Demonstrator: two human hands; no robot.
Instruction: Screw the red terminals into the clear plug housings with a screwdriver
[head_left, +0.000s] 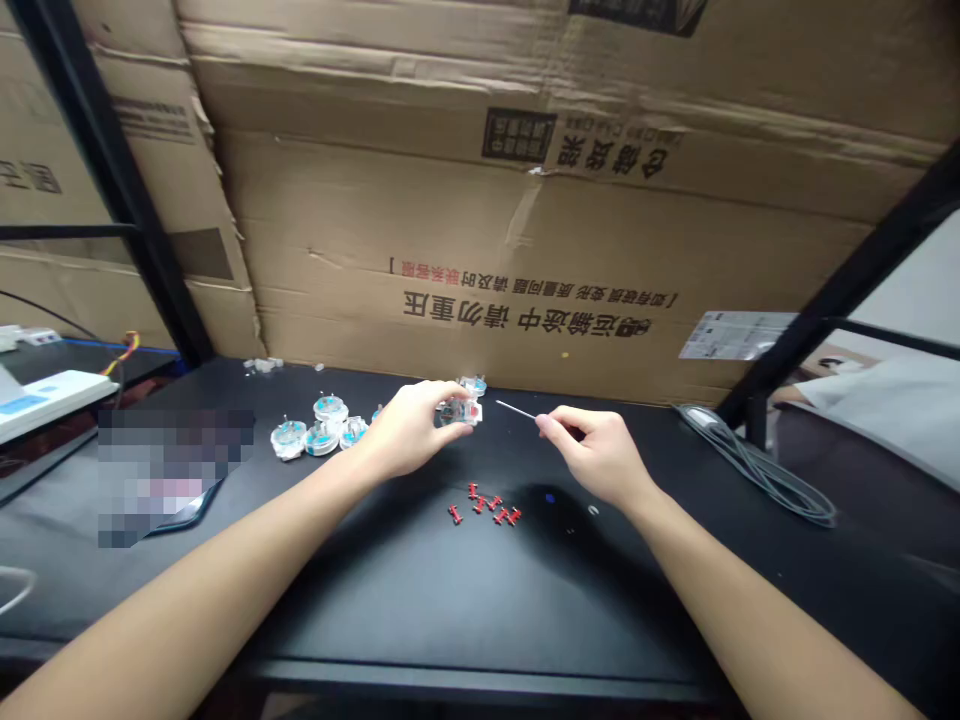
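Note:
My left hand [412, 425] is closed on a small clear plastic assembly [469, 411] with a bit of red inside; the fingers cover part of it. My right hand [596, 450] pinches a thin silver metal rod [516, 409], its tip pointing left toward the assembly and apart from it. The rod's other end is hidden in the fingers. Several small red pieces [480, 505] lie on the black table [390, 580] below and between my hands. Just behind the left hand sits another clear and blue round unit [475, 385].
Several clear and blue round units [321, 437] stand left of my left hand. A coiled grey cable [757, 470] lies at the right. Tall cardboard [337, 220] closes off the back. A dark phone-like object [187, 510], partly blurred, lies at the left. A small blue piece [550, 498] lies near the red ones.

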